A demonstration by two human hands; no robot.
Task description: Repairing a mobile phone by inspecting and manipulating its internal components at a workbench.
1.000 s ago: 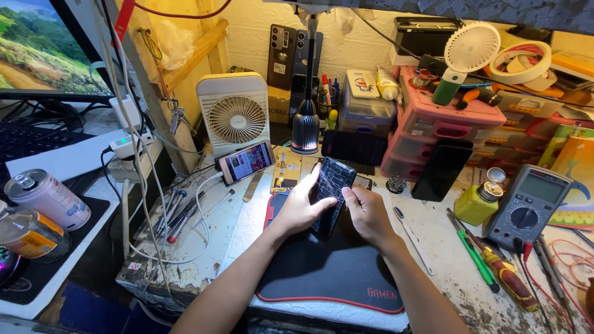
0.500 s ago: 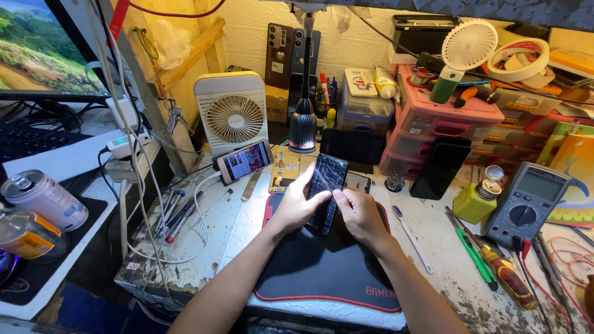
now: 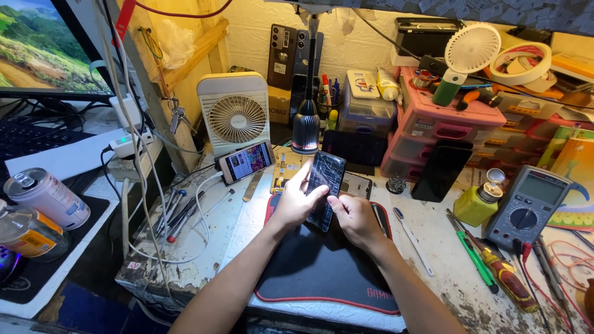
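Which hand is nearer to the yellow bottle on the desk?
Right. The right hand is between the dark phone and the yellow bottle; the left hand is beyond the phone.

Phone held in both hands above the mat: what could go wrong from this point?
1. The phone shows crack lines across its dark glass; pressure from the left hand or right hand may spread them or nick a finger.
2. It is held tilted above the black mat; a slip could knock it against the lamp base just behind.
3. The yellow bottle stands by the right arm and could tip.
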